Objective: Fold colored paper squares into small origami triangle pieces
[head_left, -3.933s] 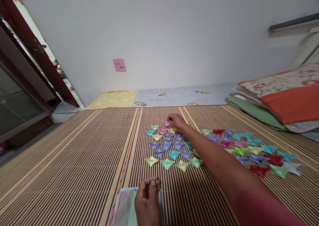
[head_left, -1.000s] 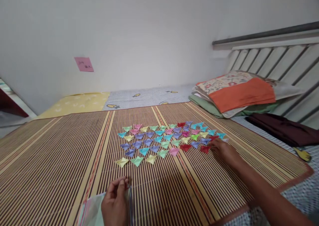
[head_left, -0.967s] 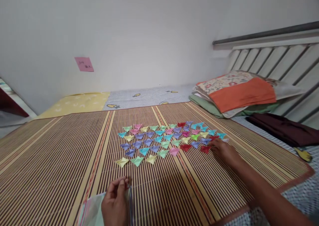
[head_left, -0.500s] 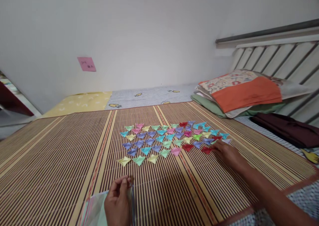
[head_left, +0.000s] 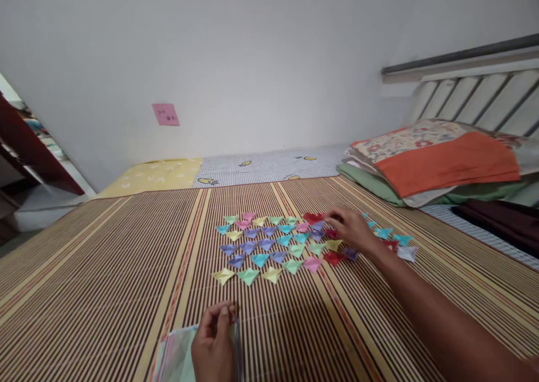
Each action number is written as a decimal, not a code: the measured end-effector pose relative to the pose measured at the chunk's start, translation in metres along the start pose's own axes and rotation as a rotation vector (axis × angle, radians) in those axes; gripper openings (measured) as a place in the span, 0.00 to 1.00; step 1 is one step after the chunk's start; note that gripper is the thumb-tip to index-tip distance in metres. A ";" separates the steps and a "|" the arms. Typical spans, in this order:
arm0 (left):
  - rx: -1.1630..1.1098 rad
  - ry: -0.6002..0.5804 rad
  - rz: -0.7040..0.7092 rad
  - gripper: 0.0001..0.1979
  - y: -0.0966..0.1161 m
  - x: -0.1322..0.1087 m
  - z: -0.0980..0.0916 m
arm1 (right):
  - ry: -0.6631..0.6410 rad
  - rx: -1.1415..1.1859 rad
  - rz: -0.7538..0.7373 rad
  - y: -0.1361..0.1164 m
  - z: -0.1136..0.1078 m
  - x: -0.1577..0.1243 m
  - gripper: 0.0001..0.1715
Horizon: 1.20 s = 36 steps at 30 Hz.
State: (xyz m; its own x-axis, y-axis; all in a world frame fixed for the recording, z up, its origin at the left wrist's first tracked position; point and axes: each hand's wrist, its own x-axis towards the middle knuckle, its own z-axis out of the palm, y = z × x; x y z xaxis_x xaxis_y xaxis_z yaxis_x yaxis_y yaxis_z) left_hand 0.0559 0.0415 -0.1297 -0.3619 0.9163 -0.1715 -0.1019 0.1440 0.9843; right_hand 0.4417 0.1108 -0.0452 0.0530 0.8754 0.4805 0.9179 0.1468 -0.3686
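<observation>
Left grip [head_left: 214, 343] pinches bag [head_left: 176, 349] — translucent, straight-edged.

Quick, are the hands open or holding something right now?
Left hand: closed, at the clear bag; can't tell if it grips it.
Right hand: fingers bent beside a red folded paper; can't tell if it's held.

Both hands [head_left: 214, 343] [head_left: 352, 229] are bare, as is the right forearm [head_left: 429, 309].
</observation>
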 end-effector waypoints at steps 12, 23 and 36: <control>-0.037 0.026 0.119 0.26 -0.013 0.000 0.001 | -0.260 -0.054 0.085 -0.036 0.138 0.129 0.19; -0.027 0.039 0.073 0.24 -0.008 -0.007 0.004 | -0.256 0.019 0.048 -0.043 0.149 0.130 0.19; 0.044 -0.013 0.028 0.26 -0.006 0.001 -0.003 | 0.439 0.091 0.312 0.088 -0.026 -0.048 0.22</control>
State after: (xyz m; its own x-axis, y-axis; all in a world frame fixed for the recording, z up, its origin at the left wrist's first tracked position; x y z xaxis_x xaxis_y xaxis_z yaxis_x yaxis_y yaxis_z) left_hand 0.0534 0.0402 -0.1355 -0.3516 0.9250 -0.1438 -0.0506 0.1346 0.9896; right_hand 0.5300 0.0696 -0.0795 0.4943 0.6119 0.6175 0.7959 -0.0329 -0.6046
